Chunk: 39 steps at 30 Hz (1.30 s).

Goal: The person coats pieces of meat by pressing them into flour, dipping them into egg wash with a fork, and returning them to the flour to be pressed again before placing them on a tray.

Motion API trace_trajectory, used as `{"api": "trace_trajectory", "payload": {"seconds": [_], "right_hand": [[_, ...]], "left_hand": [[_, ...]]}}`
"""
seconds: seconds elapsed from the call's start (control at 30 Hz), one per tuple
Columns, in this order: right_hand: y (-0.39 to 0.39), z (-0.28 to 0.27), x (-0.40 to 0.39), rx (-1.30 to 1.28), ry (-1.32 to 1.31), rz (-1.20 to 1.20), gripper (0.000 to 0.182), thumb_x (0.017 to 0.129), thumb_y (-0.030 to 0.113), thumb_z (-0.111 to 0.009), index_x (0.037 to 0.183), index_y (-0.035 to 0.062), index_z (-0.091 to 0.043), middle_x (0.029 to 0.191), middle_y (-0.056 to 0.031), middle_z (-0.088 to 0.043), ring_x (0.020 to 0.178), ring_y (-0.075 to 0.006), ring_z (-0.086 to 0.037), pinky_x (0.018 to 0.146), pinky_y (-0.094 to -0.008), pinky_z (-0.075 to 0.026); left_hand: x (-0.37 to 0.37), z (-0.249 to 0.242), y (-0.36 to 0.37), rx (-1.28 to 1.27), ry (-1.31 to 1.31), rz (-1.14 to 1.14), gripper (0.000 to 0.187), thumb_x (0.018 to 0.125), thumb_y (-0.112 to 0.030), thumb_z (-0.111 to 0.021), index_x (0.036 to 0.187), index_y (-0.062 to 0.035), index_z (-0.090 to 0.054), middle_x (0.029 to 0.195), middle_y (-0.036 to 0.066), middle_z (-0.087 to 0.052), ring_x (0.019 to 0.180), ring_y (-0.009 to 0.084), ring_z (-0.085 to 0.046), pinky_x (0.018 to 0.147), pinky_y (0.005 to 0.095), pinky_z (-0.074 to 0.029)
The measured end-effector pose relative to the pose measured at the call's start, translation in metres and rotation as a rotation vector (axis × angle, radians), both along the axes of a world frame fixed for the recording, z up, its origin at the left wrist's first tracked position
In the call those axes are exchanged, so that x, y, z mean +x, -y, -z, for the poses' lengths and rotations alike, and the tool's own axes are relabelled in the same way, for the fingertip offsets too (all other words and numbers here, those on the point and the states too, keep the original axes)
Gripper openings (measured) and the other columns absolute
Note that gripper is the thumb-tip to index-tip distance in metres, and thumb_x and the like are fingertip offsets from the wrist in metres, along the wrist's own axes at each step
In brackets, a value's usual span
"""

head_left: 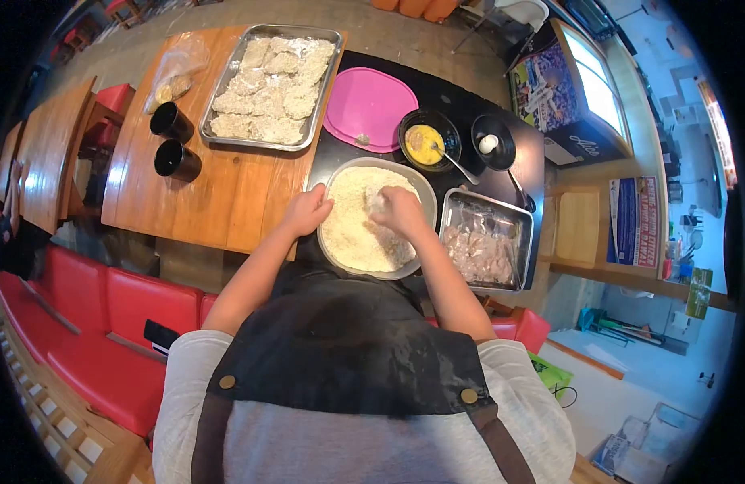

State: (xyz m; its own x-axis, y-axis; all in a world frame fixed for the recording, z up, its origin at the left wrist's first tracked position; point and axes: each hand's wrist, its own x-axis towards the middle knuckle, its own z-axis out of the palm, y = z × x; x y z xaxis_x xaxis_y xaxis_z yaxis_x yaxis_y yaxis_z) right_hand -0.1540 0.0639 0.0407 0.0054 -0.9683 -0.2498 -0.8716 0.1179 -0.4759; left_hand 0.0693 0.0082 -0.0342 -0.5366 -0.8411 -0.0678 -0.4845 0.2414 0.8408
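A wide metal bowl [428, 194] full of pale breadcrumbs [352, 230] stands right in front of me. My left hand [310, 210] is closed at the bowl's left rim, its fingers curled over the edge. Inside the bowl, my right hand [398, 213] is down at the crumbs with bent fingers. A whitish, crumb-covered clump [375, 201] shows at its fingertips; I cannot make out what it is. Behind the bowl sits a black bowl of beaten egg [423, 145] with a spoon. To the right, a metal tray [527, 234] holds raw meat pieces [479, 252].
A large tray [207, 113] of breaded pieces lies on the wooden table [227, 198] at left, near two black cups [177, 160] and a plastic bag [181, 64]. A pink lid [371, 105] and a black bowl with an egg [488, 144] are at the back.
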Motion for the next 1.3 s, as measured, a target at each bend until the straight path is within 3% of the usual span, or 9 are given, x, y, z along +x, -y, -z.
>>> {"api": "trace_trajectory", "payload": {"seconds": [0.07,0.3,0.4,0.47,0.57,0.7,0.87,0.93,1.3], "right_hand": [[-0.002,0.001,-0.015,0.133,0.133,-0.039,0.047,0.061,0.027,-0.075,0.099,0.0031,-0.06,0.094,-0.0193,-0.059,0.091,-0.0342,-0.057,0.081,-0.0399,-0.046],[-0.022,0.05,-0.021,-0.086,-0.159,0.17,0.068,0.058,0.033,-0.081,0.112,-0.0007,-0.055,0.102,-0.0184,-0.059,0.097,-0.0332,-0.056,0.087,-0.038,-0.044],[-0.011,0.051,-0.032,0.212,0.095,0.18,0.063,0.061,0.029,-0.08,0.111,-0.0008,-0.055,0.102,-0.0177,-0.06,0.098,-0.0294,-0.057,0.086,-0.0373,-0.044],[-0.005,0.032,-0.026,0.079,0.31,0.28,0.046,0.062,0.017,-0.076,0.103,0.0041,-0.06,0.097,-0.0148,-0.064,0.091,-0.0264,-0.061,0.08,-0.0339,-0.046],[0.012,0.02,-0.016,-0.23,0.184,0.191,0.026,0.064,0.013,-0.072,0.088,0.005,-0.065,0.086,-0.0151,-0.065,0.081,-0.0274,-0.063,0.073,-0.0333,-0.048],[0.037,0.061,0.005,-0.141,0.311,0.164,0.004,0.062,0.005,-0.065,0.066,0.003,-0.064,0.066,-0.0165,-0.062,0.063,-0.0323,-0.061,0.061,-0.0381,-0.049],[0.038,0.091,0.019,-0.356,0.034,0.158,0.005,0.061,0.001,-0.06,0.063,0.0028,-0.064,0.063,-0.0184,-0.06,0.061,-0.0348,-0.059,0.06,-0.0397,-0.048],[0.041,0.081,0.005,-0.231,0.135,0.043,0.005,0.061,0.001,-0.061,0.063,0.0031,-0.065,0.06,-0.0148,-0.061,0.058,-0.0254,-0.062,0.058,-0.0336,-0.049],[0.028,0.079,0.002,0.057,0.316,0.248,0.002,0.063,0.004,-0.067,0.065,0.005,-0.065,0.06,-0.0083,-0.063,0.056,-0.0182,-0.061,0.056,-0.0309,-0.048]], "left_hand": [[0.0,-0.002,0.0,0.006,0.003,-0.006,0.028,0.081,-0.029,-0.054,0.081,-0.003,-0.044,0.061,0.018,-0.054,0.062,0.0392,-0.054,0.054,0.0464,-0.039],[0.0,0.002,0.0,0.014,0.016,-0.007,0.029,0.081,-0.029,-0.054,0.081,-0.0026,-0.043,0.062,0.019,-0.054,0.062,0.0389,-0.055,0.054,0.0458,-0.039],[-0.001,0.003,0.0,0.009,0.0,-0.008,0.029,0.081,-0.029,-0.054,0.081,-0.0026,-0.043,0.062,0.019,-0.054,0.062,0.0389,-0.055,0.054,0.0458,-0.039],[-0.001,0.001,0.001,0.027,0.015,-0.009,0.029,0.081,-0.029,-0.054,0.082,-0.0026,-0.043,0.062,0.019,-0.054,0.062,0.0388,-0.055,0.054,0.0459,-0.04],[-0.001,0.0,-0.001,0.023,0.035,-0.002,0.029,0.081,-0.029,-0.054,0.082,-0.0027,-0.043,0.062,0.019,-0.054,0.062,0.0387,-0.055,0.054,0.0458,-0.04],[0.0,-0.01,0.0,0.031,0.036,0.01,0.029,0.082,-0.029,-0.053,0.082,-0.0027,-0.043,0.062,0.018,-0.054,0.062,0.0385,-0.055,0.054,0.0456,-0.04],[0.001,-0.004,-0.001,0.032,0.047,0.014,0.029,0.083,-0.029,-0.053,0.082,-0.0026,-0.043,0.063,0.019,-0.054,0.063,0.0387,-0.055,0.055,0.0458,-0.04],[-0.002,-0.006,0.0,0.013,0.041,0.005,0.029,0.082,-0.03,-0.053,0.083,-0.0026,-0.043,0.064,0.019,-0.055,0.064,0.039,-0.055,0.056,0.0462,-0.041],[0.001,-0.004,0.0,0.027,0.052,0.016,0.03,0.082,-0.031,-0.052,0.084,-0.0033,-0.043,0.066,0.02,-0.056,0.067,0.0401,-0.056,0.058,0.048,-0.041]]}}
